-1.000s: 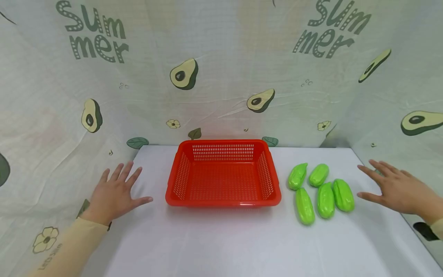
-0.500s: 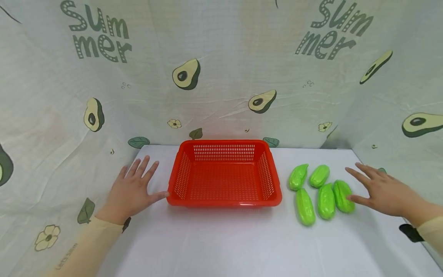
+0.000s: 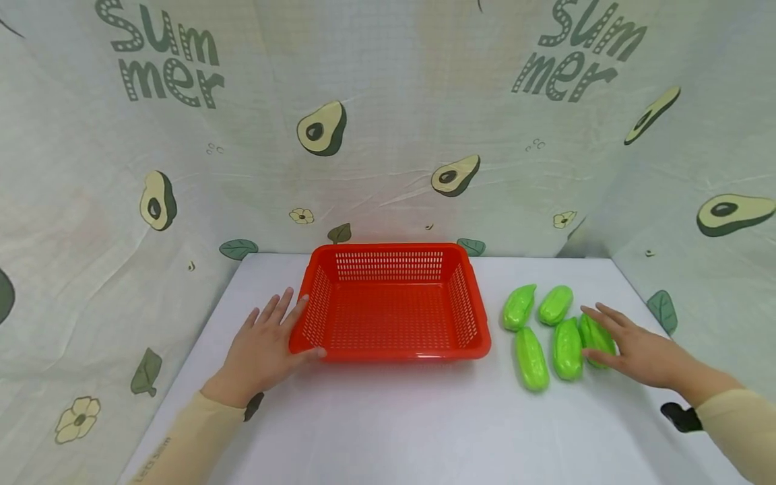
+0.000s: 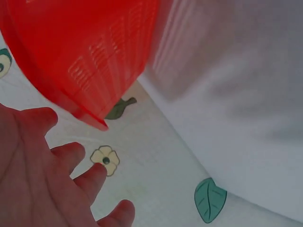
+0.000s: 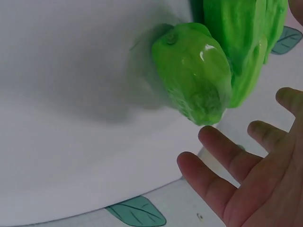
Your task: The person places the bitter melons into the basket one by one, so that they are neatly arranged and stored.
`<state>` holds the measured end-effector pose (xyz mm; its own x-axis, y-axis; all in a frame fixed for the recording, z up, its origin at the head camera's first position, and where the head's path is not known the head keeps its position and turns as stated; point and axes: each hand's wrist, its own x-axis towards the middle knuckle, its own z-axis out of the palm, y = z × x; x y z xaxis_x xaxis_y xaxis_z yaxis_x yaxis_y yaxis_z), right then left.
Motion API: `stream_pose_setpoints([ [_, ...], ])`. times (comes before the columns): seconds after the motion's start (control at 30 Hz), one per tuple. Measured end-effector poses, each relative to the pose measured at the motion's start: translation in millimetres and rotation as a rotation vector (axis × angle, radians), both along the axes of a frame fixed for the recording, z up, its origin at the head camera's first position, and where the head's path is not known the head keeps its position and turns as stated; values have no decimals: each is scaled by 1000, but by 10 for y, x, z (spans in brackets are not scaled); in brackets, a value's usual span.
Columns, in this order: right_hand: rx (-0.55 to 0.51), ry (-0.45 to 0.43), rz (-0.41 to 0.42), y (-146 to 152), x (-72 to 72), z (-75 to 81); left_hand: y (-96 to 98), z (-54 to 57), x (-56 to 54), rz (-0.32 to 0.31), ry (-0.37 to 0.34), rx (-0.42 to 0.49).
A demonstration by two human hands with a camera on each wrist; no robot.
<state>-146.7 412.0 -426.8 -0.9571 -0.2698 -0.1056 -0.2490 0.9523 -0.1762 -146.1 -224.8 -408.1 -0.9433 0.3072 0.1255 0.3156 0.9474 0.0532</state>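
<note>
A red plastic basket [image 3: 388, 353] with slotted walls stands on the white table. My left hand [image 3: 261, 353] is at its left front corner in the head view, fingers spread and holding nothing. The left wrist view shows the basket [image 4: 94, 61] apart from the fingers; the thumb is out of sight there. To the right of the basket lie several glossy green gourd-like vegetables [image 3: 531, 360]. Over the rightmost green gourd [image 3: 597, 337], partly hiding it, hovers my right hand [image 3: 645, 353] with its fingers extended. In the right wrist view a green gourd [image 5: 194, 71] is just beyond the fingertips.
The white table [image 3: 394, 424] extends in front of the basket. Behind it and at both sides hangs a pale cloth [image 3: 388, 81] printed with avocados, leaves and lettering.
My left hand has moved right, from beside the table's left edge to the basket's corner. My right hand has moved left over the rightmost gourd. Basket and gourds stay put.
</note>
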Motion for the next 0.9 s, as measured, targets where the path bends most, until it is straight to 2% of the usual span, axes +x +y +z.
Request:
stream_pose_setpoints([
  [0.27,-41,8,12,74,10,-80,83,-86,23,10,-59,24],
  [0.5,-14,-14,4,150,4,-139,128,-48,53,34,-71,59],
  [0.7,-53,-65,-35,200,3,-153,132,-43,60,50,-105,43],
  [0.9,-121,-107,-55,244,-14,-184,140,-32,59,53,-104,37],
])
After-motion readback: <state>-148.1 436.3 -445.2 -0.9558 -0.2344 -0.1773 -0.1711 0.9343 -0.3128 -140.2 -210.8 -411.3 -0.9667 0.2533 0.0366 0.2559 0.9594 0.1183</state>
